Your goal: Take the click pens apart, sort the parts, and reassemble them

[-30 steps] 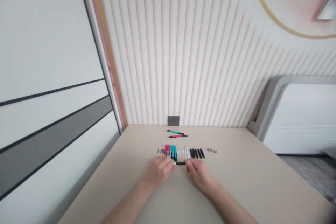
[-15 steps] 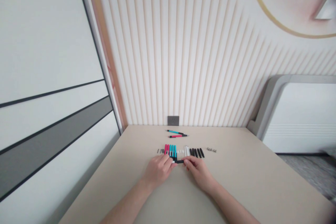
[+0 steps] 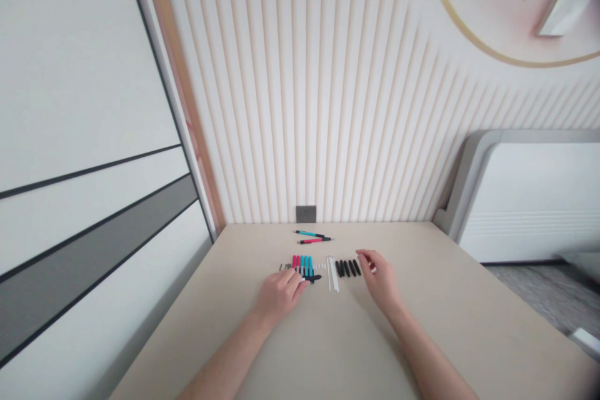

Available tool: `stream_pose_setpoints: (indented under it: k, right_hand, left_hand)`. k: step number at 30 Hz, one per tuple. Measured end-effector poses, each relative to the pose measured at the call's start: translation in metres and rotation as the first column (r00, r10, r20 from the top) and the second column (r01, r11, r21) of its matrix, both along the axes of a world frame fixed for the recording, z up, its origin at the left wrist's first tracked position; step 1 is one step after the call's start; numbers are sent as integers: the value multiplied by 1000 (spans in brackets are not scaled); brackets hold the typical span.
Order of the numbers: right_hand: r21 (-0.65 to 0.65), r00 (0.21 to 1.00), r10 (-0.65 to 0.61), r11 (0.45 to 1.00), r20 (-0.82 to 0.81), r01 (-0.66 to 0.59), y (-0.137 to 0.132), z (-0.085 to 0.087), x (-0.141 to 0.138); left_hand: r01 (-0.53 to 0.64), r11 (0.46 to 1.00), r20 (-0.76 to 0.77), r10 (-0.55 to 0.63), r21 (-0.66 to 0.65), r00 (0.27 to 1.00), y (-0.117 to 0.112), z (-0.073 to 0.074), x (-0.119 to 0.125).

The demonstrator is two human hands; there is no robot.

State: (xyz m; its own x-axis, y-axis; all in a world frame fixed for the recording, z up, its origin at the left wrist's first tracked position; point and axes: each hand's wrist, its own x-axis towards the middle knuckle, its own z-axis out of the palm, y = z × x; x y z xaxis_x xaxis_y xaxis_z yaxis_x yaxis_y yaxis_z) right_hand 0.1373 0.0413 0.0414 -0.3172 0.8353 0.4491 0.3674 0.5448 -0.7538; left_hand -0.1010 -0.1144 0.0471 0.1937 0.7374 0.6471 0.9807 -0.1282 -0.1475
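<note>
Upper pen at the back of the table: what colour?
Teal barrel with black ends; the upper pen shows best in the head view.

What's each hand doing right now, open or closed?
Left hand: fingers curled down at the row of pen parts; cannot tell if holding.
Right hand: half open, nothing visibly held.

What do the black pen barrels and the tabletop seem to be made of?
The black pen barrels look like moulded plastic, smooth and faintly glossy. The tabletop looks like matte beige laminate, evenly coloured without visible grain, but that stays uncertain.
</note>
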Motion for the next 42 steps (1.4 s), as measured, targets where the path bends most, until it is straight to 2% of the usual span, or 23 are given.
stream_pose_setpoints:
  k: [4,6,8,11,13,21,25,28,31,33,34,36,39,40,42]
  right_hand:
    - [-21,942,-300,952,149,306,29,-8,26]
    - [-16,885,-371,920,279,391,39,-13,37]
    - [-13,829,-386,904,405,427,45,-18,46]
    - [-16,759,-361,899,541,439,48,-25,52]
    - [-15,743,-345,902,574,431,50,-29,53]
    - [-32,782,-300,926,547,377,55,-36,49]
    - [-65,809,-277,931,518,360,57,-37,52]
    - [-83,821,-280,927,497,367,56,-34,54]
    - [-26,832,-352,916,428,401,47,-22,49]
    - [44,895,-327,943,304,329,32,-12,36]
    - [85,940,-249,968,233,235,21,-8,27]
    - [148,988,-4,989,155,-19,-4,-1,6]
    - [147,930,308,929,199,-339,-41,3,-23]
    - [131,901,367,906,231,-403,-50,3,-29]
    - [76,869,411,892,277,-446,-59,3,-36]
  left_hand:
    - [0,1000,2,0,0,1000,-1,-1,-1]
    - [-1,1000,6,1,2,1000,-1,-1,-1]
    - [-5,1000,9,5,5,1000,-2,-2,-2]
    - [1,1000,24,-1,10,1000,-1,-2,-2]
    - [10,1000,40,-10,15,999,-1,-3,-2]
    - [-47,998,24,48,-43,999,0,-5,-3]
    - [-33,999,42,34,-26,999,2,-5,-3]
    - [-12,1000,55,12,6,998,3,-4,-4]
    - [-13,1000,50,13,5,999,4,-2,-5]
    - [-13,1000,45,13,-8,999,4,0,-5]
    - [-8,1000,42,9,-14,999,4,1,-5]
    - [7,1000,30,-6,-23,1000,3,2,-3]
    - [34,998,3,-34,-45,999,2,4,2]
    - [47,997,-6,-47,-55,999,2,5,4]
    - [78,995,-21,-80,-67,997,1,6,8]
